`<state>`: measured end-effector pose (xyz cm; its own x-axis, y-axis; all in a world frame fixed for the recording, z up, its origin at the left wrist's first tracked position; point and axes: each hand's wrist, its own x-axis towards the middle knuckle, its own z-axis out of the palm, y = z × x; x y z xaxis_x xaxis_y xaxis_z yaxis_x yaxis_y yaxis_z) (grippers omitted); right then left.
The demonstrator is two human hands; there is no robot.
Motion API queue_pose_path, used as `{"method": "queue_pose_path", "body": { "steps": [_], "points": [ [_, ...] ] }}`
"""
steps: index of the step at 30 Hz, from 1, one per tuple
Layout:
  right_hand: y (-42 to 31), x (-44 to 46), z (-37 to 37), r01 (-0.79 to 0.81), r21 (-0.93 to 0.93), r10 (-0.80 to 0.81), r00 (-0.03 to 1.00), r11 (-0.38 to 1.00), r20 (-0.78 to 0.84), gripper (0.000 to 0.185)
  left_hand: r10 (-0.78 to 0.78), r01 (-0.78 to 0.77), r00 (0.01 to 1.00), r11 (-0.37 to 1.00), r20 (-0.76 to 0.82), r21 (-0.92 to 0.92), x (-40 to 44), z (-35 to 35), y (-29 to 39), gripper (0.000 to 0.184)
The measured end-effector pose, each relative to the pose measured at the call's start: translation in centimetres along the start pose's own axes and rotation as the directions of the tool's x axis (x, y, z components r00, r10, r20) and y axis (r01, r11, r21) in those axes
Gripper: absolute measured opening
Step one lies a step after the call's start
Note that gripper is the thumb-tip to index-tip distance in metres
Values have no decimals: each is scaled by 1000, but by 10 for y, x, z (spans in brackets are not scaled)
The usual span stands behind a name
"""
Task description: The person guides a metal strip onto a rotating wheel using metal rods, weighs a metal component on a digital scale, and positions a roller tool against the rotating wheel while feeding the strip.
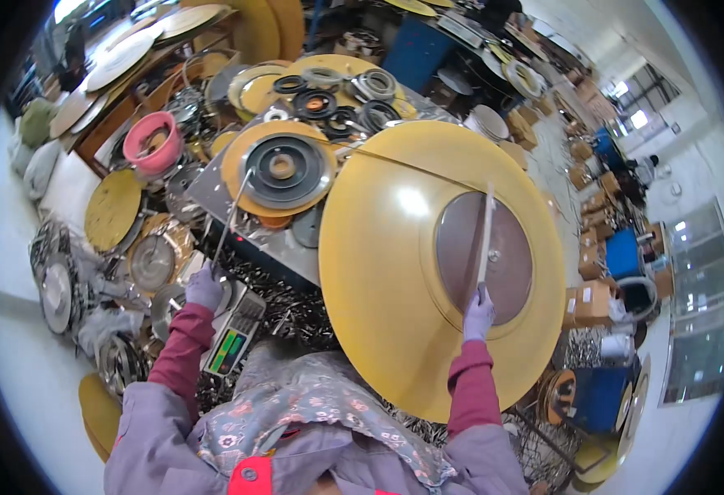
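Workshop ground: dark shavings (283, 305) were scattered near the body.
Left hand (205, 289): closed around a thin rod (231, 216), its tip held at the dark reel (256, 153); a scale (230, 346) was set just beside.
Right hand (478, 318): a pale stick (485, 239) was gripped, slanted over the brown centre of the large yellow disc (378, 264), ahead and to the right.
Beyond: black rings (314, 104) were piled.
Far right: cardboard boxes (594, 302) were stacked.

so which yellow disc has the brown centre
The largest yellow disc, behind the right hand and the pale stick it grips. The plain yellow disc near the pink tub is far smaller and shows no brown centre.
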<state>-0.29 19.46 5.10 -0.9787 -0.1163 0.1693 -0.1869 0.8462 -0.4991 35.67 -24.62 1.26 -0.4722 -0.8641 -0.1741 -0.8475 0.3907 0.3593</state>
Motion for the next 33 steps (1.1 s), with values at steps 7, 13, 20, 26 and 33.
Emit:
{"method": "queue_pose_path", "body": {
  "steps": [7, 13, 20, 26, 33],
  "points": [
    [22, 28, 16, 111, -203, -103, 994, 973, 47, 33, 69, -69, 998, 996, 3, -63, 0, -1, -3, 24],
    [9, 27, -1, 114, -202, -97, 991, 973, 91, 33, 31, -32, 998, 999, 45, 28, 1, 1, -2, 24],
    [27, 26, 5, 271, -102, -267, 963, 957, 47, 32, -6, 2, 999, 997, 44, 82, -2, -2, 0, 27],
    [-33, -52, -18, 438, -10, -433, 892, 899, 132, 35, 42, -42, 998, 999, 52, -4, -2, -1, -4, 24],
    [-72, -106, -23, 461, 36, -451, 844, 886, 290, 41, 3, -1, 997, 1000, 77, -20, -5, -11, 2, 25]
  ]
}}
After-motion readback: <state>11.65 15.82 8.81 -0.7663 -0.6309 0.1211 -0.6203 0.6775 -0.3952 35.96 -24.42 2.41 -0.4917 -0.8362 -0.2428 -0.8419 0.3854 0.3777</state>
